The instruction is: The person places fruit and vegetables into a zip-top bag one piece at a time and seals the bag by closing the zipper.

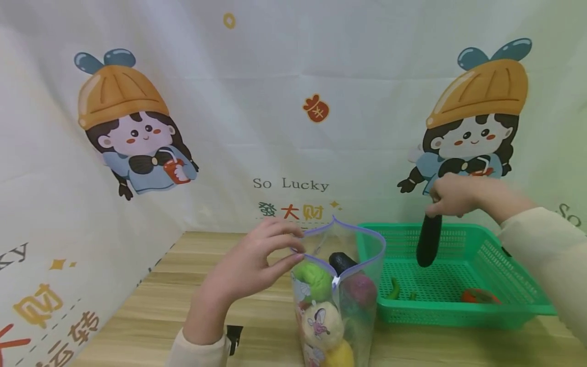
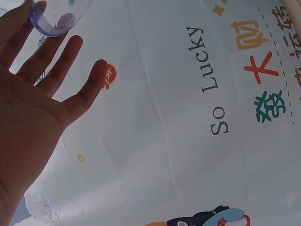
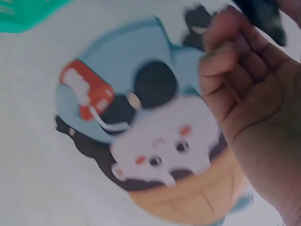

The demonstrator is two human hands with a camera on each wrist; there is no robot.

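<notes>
My right hand (image 1: pixel 454 195) pinches a dark eggplant (image 1: pixel 429 242) by its upper end, and it hangs down over the green basket (image 1: pixel 458 317). In the right wrist view only the eggplant's dark end (image 3: pixel 263 19) shows at the top. At the left rim of a clear zip bag (image 1: pixel 362 326), my left hand (image 1: pixel 257 260) pinches the purple edge between thumb and forefinger, other fingers spread. Through the bag show a green vegetable (image 1: pixel 316 280), a dark rounded item (image 1: pixel 341 262), a purple one (image 1: pixel 361 289), a pale round one (image 1: pixel 322 324) and a yellow one (image 1: pixel 340 354).
Inside the basket lie a green pepper (image 1: pixel 393 289) and a red item (image 1: pixel 479 295), near its front wall. The basket stands right of the bag on a wooden table (image 1: pixel 179 295). A printed cloth (image 1: pixel 284 127) hangs behind, and a black patch (image 1: pixel 235 336) shows beside the left sleeve.
</notes>
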